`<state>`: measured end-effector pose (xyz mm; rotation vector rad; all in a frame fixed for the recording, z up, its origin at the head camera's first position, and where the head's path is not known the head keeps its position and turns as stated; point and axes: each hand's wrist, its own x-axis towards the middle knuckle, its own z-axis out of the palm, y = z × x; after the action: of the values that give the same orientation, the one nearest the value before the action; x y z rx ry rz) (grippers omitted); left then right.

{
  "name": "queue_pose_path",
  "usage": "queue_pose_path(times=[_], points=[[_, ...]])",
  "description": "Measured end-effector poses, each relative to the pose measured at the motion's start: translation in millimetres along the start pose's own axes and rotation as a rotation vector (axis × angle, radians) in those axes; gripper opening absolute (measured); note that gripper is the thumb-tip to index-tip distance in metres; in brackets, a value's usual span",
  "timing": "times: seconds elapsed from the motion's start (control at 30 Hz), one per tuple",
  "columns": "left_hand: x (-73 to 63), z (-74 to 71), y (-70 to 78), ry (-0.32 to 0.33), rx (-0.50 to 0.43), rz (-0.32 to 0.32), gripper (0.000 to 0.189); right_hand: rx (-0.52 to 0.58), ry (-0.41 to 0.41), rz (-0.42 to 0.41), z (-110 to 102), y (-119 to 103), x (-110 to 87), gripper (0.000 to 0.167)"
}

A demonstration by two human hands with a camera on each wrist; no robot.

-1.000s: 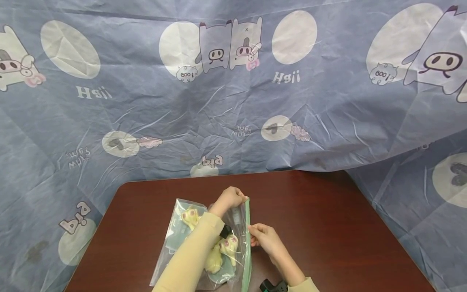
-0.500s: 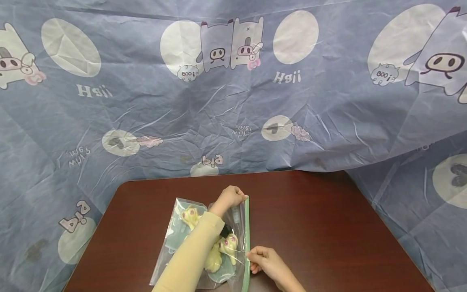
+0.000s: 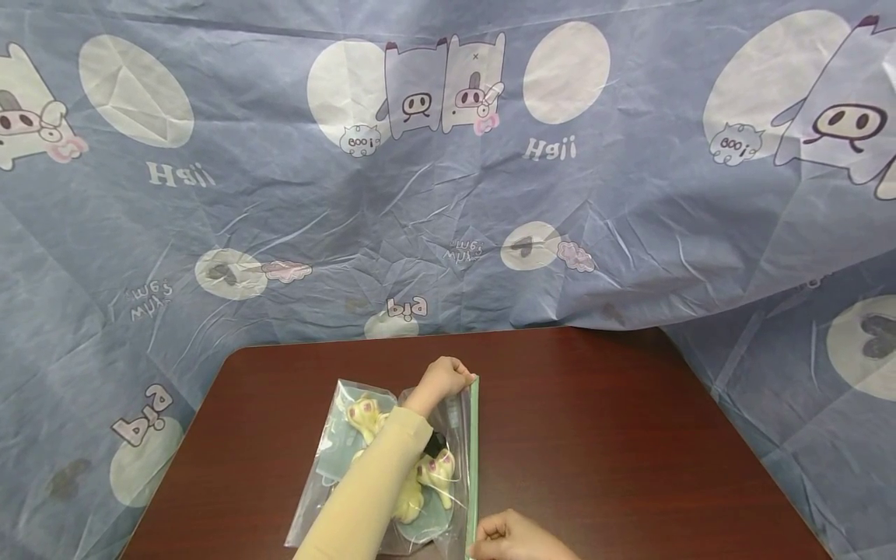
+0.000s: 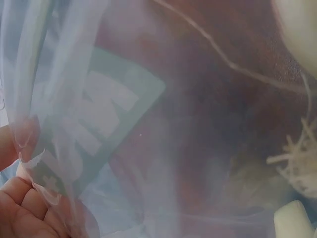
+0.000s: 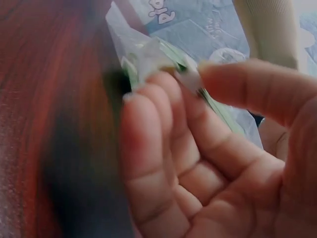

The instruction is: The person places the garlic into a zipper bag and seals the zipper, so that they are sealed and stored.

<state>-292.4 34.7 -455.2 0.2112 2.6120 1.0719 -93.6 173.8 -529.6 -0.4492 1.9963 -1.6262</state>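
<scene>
A clear plastic zip bag [image 3: 313, 498] lies on the table, its green seal strip [image 3: 473, 459] along the right side. Inside are pale yellow toys with pink patches, such as one toy [image 3: 365, 416] at the far left and another toy [image 3: 437, 474] nearer the strip. My left hand [image 3: 441, 381] pinches the strip's far corner, and its forearm crosses over the bag, covering part of the toys. My right hand [image 3: 518, 538] pinches the strip near its close end, at the bottom of the head view. In the right wrist view, thumb and forefinger hold a small whitish piece [image 5: 190, 79] on the strip.
The dark red-brown table [image 3: 595, 435] extends right of the bag. Behind it hangs a blue printed cloth [image 3: 448, 194], which also drapes along both sides. A green printed patch [image 4: 114, 109] shows through the plastic in the left wrist view.
My right hand has slid along the green strip toward the near edge, from about its middle to its close end. The left hand has stayed at the far corner.
</scene>
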Motion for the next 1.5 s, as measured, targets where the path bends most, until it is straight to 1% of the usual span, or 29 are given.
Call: queue_pose_path(times=[0.13, 0.23, 0.33, 0.43, 0.47, 0.53, 0.6, 0.67, 0.73, 0.8, 0.87, 0.93, 1.03, 1.13, 1.23, 1.3, 1.37, 1.43, 1.5], points=[[0.1, 3.7, -0.6, 0.006, 0.003, 0.005, 0.027, -0.026, -0.035, -0.014, 0, 2, -3.3, 0.034], [-0.7, 6.3, -1.9, 0.0, -0.013, 0.006, 0.027, -0.049, -0.032, 0.008, -2, 0, -4.8, 0.032], [-2.1, 9.1, -3.4, -0.019, -0.036, 0.003, 0.027, -0.067, -0.054, 0.041, -5, -1, -5.8, 0.029], [-3.1, 10.4, -3.6, -0.029, -0.041, 0.017, 0.028, -0.083, -0.035, 0.064, -7, -2, -5.2, 0.03], [-3.0, 10.6, -3.3, -0.032, -0.038, 0.02, 0.028, -0.067, -0.014, 0.072, -8, -2, -4.5, 0.031], [-3.1, 10.4, -2.7, -0.026, -0.029, 0.033, 0.029, -0.035, 0.066, 0.09, -8, -3, -1.7, 0.034], [-3.1, 10.4, -2.2, -0.022, -0.026, 0.035, 0.029, 0.0, 0.171, 0.096, -7, -3, 3.0, 0.034], [-3.7, 10.7, -2.1, -0.017, -0.026, 0.034, 0.028, 0.072, 0.284, 0.112, -7, -4, 8.8, 0.035], [-4.6, 11.0, -2.0, -0.015, -0.034, 0.028, 0.027, 0.115, 0.394, 0.122, -6, -6, 14.5, 0.04], [-5.5, 11.7, -2.3, -0.015, -0.045, 0.024, 0.027, 0.149, 0.484, 0.135, -5, -7, 19.6, 0.044], [-6.0, 12.6, -3.0, -0.019, -0.061, 0.025, 0.026, 0.164, 0.542, 0.148, -5, -8, 22.9, 0.046], [-6.3, 13.1, -3.8, -0.019, -0.077, 0.037, 0.024, 0.168, 0.568, 0.16, -5, -9, 24.7, 0.044], [-8.3, 11.8, -4.8, 0.016, -0.083, 0.094, 0.021, 0.17, 0.589, 0.166, -6, -9, 25.5, 0.04], [-14.9, 6.3, -5.0, 0.093, -0.091, 0.166, 0.018, 0.158, 0.611, 0.175, -8, -7, 25.3, 0.038], [-27.7, -3.9, -5.5, 0.15, -0.113, 0.219, 0.015, 0.129, 0.646, 0.199, -11, -6, 23.9, 0.037], [-38.9, -13.2, -7.5, 0.166, -0.135, 0.235, 0.015, 0.109, 0.677, 0.217, -15, -5, 23.1, 0.036], [-50.6, -22.7, -13.0, 0.176, -0.155, 0.245, 0.014, 0.088, 0.704, 0.234, -19, -5, 22.4, 0.036], [-62.3, -31.0, -22.0, 0.197, -0.172, 0.243, 0.013, 0.071, 0.727, 0.249, -22, -5, 21.9, 0.035], [-73.2, -37.5, -34.2, 0.225, -0.178, 0.232, 0.012, 0.052, 0.747, 0.259, -26, -4, 21.2, 0.033]])
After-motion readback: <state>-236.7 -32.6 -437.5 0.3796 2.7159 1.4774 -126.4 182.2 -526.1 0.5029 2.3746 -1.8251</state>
